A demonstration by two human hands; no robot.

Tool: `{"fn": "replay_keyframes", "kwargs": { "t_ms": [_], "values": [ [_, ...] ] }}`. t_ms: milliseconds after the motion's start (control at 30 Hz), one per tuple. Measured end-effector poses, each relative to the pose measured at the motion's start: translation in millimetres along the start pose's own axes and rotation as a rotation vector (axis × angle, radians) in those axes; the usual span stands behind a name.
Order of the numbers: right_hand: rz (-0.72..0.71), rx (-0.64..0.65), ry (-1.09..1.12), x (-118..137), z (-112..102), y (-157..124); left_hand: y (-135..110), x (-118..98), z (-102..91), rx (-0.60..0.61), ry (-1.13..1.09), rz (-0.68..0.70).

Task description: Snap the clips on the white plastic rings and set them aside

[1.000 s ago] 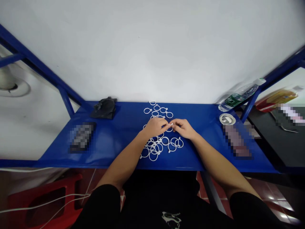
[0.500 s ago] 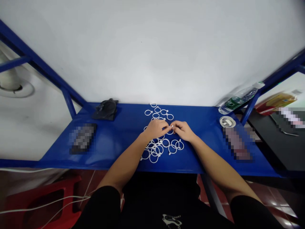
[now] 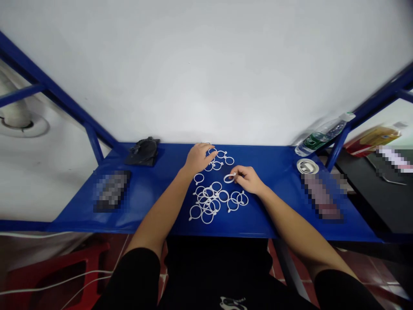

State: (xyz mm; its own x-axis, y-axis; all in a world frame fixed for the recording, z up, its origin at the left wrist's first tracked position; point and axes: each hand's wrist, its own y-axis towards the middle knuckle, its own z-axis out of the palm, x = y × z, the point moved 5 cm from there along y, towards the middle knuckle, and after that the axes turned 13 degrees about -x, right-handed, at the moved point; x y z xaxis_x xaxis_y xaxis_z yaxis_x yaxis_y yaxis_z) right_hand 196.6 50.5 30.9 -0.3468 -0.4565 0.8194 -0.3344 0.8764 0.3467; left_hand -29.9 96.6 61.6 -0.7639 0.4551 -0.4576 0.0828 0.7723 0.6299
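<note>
Between the thumb and fingers of my right hand (image 3: 248, 178) is a white curtain ring (image 3: 229, 178), held by its small knob end just above the blue tabletop (image 3: 167, 189). My left hand (image 3: 198, 157) reaches over the far group of white rings (image 3: 222, 154), its fingers apart and nothing visibly held. It hides part of that group. Closer to me, a tangle of overlapping white rings (image 3: 208, 202) lies flat, and a few more rings (image 3: 238, 200) rest just to its right. One single ring (image 3: 198, 178) lies below my left wrist.
A crumpled black plastic bag (image 3: 144, 151) and a blurred dark object (image 3: 112, 190) lie at left. To the right are a tilted water bottle (image 3: 322, 137), a coiled white cable (image 3: 307, 166) and a blurred flat object (image 3: 321, 196). Blue frame bars (image 3: 93, 140) flank the table; a white wall stands behind.
My left hand has let go of the ring at my right hand and moved away and left over the far rings, its fingers opening. My right hand stays in place, keeping the ring.
</note>
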Motion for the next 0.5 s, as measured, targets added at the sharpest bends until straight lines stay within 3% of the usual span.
{"fn": "replay_keyframes", "kwargs": {
  "t_ms": [100,233,367,500],
  "values": [
    [-0.019,0.008,-0.013,0.5,2.1,-0.2,15.6,25.3,24.0,0.170,0.147,0.009],
    [-0.058,-0.002,-0.045,3.5,0.5,0.2,10.7,43.5,50.4,0.347,0.225,-0.077],
    [-0.079,-0.058,-0.054,4.6,-5.2,0.8,-1.0,34.1,43.9,0.334,0.211,-0.083],
    [-0.104,-0.112,-0.066,3.7,-5.7,1.0,-11.5,3.1,21.7,0.292,0.172,-0.094]
  ]
}}
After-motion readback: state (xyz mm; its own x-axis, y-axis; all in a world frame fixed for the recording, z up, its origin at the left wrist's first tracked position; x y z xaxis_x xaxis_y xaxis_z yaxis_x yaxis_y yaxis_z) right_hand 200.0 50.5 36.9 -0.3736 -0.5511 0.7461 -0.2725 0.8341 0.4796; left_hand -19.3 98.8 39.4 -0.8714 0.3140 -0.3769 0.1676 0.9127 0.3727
